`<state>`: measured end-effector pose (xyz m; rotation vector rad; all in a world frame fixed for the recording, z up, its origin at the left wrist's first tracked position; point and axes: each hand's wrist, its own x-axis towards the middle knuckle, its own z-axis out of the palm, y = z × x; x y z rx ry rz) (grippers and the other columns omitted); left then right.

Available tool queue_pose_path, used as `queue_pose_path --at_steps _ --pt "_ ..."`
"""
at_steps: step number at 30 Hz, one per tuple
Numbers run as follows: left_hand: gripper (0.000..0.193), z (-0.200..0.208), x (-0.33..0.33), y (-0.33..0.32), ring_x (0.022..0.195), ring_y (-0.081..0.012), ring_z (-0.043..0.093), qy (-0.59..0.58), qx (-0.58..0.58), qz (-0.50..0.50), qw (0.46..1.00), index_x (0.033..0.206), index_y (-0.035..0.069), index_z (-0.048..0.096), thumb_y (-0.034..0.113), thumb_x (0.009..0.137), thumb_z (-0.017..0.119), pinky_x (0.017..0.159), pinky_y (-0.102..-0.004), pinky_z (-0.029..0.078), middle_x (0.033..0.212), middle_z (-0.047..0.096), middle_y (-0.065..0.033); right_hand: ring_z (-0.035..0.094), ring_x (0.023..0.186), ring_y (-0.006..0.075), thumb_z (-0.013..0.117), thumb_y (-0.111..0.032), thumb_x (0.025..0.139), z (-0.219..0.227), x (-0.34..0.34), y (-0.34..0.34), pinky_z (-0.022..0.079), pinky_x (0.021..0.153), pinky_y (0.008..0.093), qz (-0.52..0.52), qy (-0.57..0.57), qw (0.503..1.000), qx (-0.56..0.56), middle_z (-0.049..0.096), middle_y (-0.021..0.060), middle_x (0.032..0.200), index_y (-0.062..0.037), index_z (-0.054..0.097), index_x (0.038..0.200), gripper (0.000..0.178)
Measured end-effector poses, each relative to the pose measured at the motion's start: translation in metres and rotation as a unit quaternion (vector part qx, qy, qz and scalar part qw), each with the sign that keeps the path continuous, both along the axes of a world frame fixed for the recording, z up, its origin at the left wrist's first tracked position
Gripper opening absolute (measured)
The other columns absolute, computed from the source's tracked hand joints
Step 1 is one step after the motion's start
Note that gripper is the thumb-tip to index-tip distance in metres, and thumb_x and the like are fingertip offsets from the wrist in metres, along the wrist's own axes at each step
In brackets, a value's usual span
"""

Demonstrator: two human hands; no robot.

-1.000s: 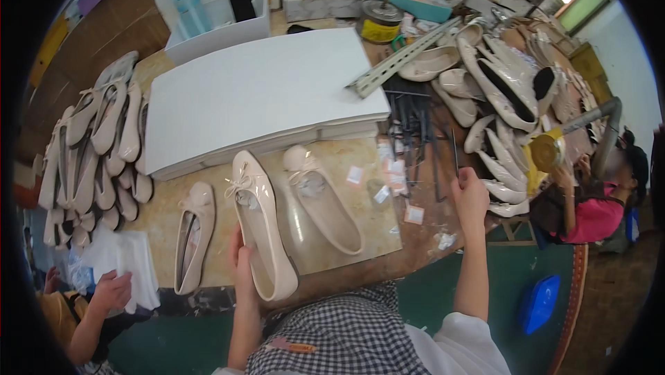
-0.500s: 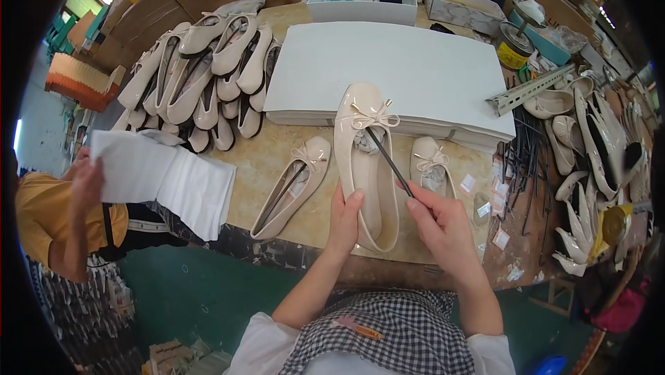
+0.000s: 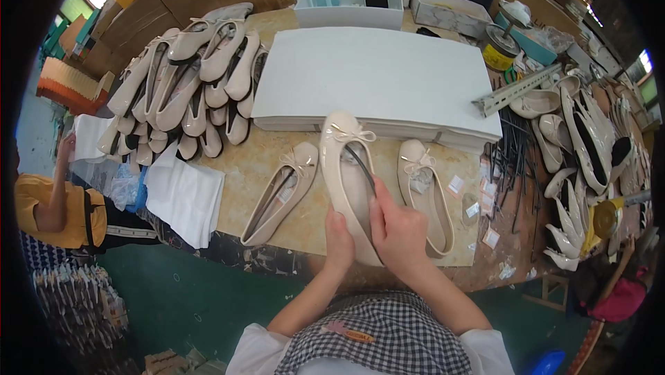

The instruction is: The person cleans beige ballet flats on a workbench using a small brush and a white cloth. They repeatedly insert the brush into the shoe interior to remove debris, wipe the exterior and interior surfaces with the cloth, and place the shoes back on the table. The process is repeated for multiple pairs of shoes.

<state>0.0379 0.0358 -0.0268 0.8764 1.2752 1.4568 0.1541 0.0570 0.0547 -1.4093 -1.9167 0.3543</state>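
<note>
My left hand [image 3: 339, 243] is closed round the heel end of a glossy beige ballet flat [image 3: 350, 202] with a bow at its toe. My right hand [image 3: 400, 233] grips a thin black shoe stick [image 3: 361, 164], thumb pressing along it at the shoe's rear. The stick bends inside the shoe, its front end at the stuffing in the toe; its rear end is hidden by my fingers. On the table, a similar flat [image 3: 277, 202] with a dark stick inside lies to the left. Another flat [image 3: 433, 215], with stuffing in its toe, lies to the right.
A stack of white sheets [image 3: 374, 63] sits behind the shoes. Piled beige flats [image 3: 183, 91] stand at left, beside white paper [image 3: 185, 195]. Loose black sticks [image 3: 516, 167] and more flats [image 3: 554, 132] lie at right. A co-worker in yellow [image 3: 52, 212] stands far left.
The shoe has come down nearer me. My right hand has moved in to the heel, and the straight stick is now bowed inside. The co-worker's white paper has been moved back.
</note>
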Motion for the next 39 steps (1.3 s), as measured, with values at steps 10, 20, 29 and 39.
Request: queue_pose_path --at_steps 10,20,29,39 --pt "0.096 0.031 0.004 0.007 0.114 -0.0250 0.054 0.065 0.062 -0.074 0.993 0.134 -0.008 0.034 0.075 0.086 0.032 0.096 -0.0359 0.043 0.125 0.052 -0.0190 0.053 0.039 0.0226 0.062 -0.011 0.085 0.021 0.026 0.003 0.041 0.042 0.0349 0.013 0.116 0.993 -0.021 0.050 0.0102 0.047 -0.0028 0.060 0.121 0.037" --pt "0.093 0.021 0.020 0.001 0.111 -0.0235 0.056 0.071 0.072 -0.030 0.994 0.134 -0.002 0.039 0.075 0.088 0.018 0.094 -0.0360 0.044 0.125 0.055 -0.0153 0.052 0.038 0.0225 0.061 -0.011 0.085 -0.008 0.006 0.002 0.041 0.041 0.0355 -0.018 0.091 0.995 0.045 0.050 0.0081 0.046 -0.0036 0.060 0.122 0.038" --pt "0.075 -0.053 0.006 -0.007 0.111 -0.0248 0.052 0.122 -0.008 -0.071 0.990 0.132 -0.006 0.040 0.058 0.093 0.041 0.095 -0.0369 0.042 0.123 0.053 -0.0170 0.060 0.053 0.0292 0.056 -0.017 0.090 -0.024 0.018 -0.017 0.047 0.051 0.0371 0.038 0.006 0.979 -0.200 0.061 0.0134 0.062 -0.0046 0.054 0.129 0.041" --pt "0.050 0.034 -0.007 0.004 0.077 -0.0257 0.066 0.317 -0.064 -0.159 0.933 0.131 0.003 0.051 0.016 0.085 0.065 0.068 -0.0341 0.052 0.092 0.067 -0.0136 0.064 0.079 0.0400 0.055 -0.031 0.092 -0.092 0.307 -0.020 0.051 0.066 0.0476 -0.390 -0.260 0.876 -0.112 0.065 0.0181 0.085 -0.0039 0.053 0.102 0.029"
